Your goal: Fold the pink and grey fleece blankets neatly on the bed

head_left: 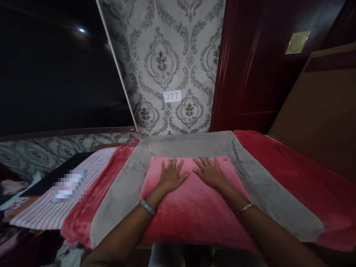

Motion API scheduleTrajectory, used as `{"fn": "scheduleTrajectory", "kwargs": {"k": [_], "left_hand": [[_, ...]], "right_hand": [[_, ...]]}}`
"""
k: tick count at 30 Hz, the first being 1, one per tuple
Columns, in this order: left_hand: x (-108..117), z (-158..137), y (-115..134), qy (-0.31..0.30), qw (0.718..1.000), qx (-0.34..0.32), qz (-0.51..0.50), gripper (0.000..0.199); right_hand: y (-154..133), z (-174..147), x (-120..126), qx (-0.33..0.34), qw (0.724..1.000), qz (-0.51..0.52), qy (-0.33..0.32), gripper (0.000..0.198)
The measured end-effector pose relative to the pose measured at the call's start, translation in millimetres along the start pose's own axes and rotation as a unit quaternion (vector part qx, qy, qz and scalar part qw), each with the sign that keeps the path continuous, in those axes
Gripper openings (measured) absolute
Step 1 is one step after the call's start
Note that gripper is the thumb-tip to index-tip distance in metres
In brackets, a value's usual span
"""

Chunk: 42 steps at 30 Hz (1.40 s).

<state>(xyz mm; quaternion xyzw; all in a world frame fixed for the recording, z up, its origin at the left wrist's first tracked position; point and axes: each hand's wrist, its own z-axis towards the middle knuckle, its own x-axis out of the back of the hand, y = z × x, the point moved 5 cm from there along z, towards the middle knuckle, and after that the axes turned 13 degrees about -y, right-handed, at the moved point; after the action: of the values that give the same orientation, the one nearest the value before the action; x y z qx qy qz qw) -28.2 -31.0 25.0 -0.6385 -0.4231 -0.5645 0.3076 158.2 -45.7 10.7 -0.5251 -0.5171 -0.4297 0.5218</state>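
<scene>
A plush pink-red cushion cover (191, 217), or a folded piece of plush cloth, lies flat in front of me; I cannot tell which. My left hand (171, 176) rests palm down on its upper left part, fingers spread. On the upper right part my right hand (210, 172) also lies flat with its fingers apart. Both hands touch the pink plush near its far edge and hold nothing. Underneath is a grey cloth (119, 194), spread over a red plush blanket (294, 174) that shows on both sides.
A striped cloth (91, 159) lies at the left, with a blurred item on it. Behind stand a large dark screen (61, 74), a patterned wall (161, 44) with a paper label (172, 96) reading 277, and a dark red door panel (247, 66). A cardboard box (322, 111) leans at the right.
</scene>
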Motion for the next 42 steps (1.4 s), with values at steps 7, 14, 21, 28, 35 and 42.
{"fn": "scheduleTrajectory", "kwargs": {"k": [7,14,21,28,35,42], "left_hand": [[-3,1,3,-0.004,1.0,0.001,-0.001,0.075],[-4,-1,3,0.005,1.0,0.003,0.001,0.074],[15,-10,-1,-0.042,0.999,0.0,-0.027,0.073],[22,-42,-28,0.005,0.999,0.043,0.019,0.075],[-10,-39,-31,0.0,0.998,0.056,0.021,0.077],[-13,-35,-36,-0.002,0.999,0.043,0.008,0.078]], "right_hand": [[0,4,-11,0.024,0.999,0.011,0.032,0.058],[-3,2,-9,0.013,0.999,-0.009,0.039,0.058],[2,-18,12,-0.02,1.0,0.005,-0.003,0.063],[31,-65,-3,-0.056,0.998,-0.012,0.016,0.068],[36,-66,-24,-0.046,0.997,-0.024,0.059,0.066],[42,-66,-32,-0.042,0.996,-0.019,0.07,0.066]]}}
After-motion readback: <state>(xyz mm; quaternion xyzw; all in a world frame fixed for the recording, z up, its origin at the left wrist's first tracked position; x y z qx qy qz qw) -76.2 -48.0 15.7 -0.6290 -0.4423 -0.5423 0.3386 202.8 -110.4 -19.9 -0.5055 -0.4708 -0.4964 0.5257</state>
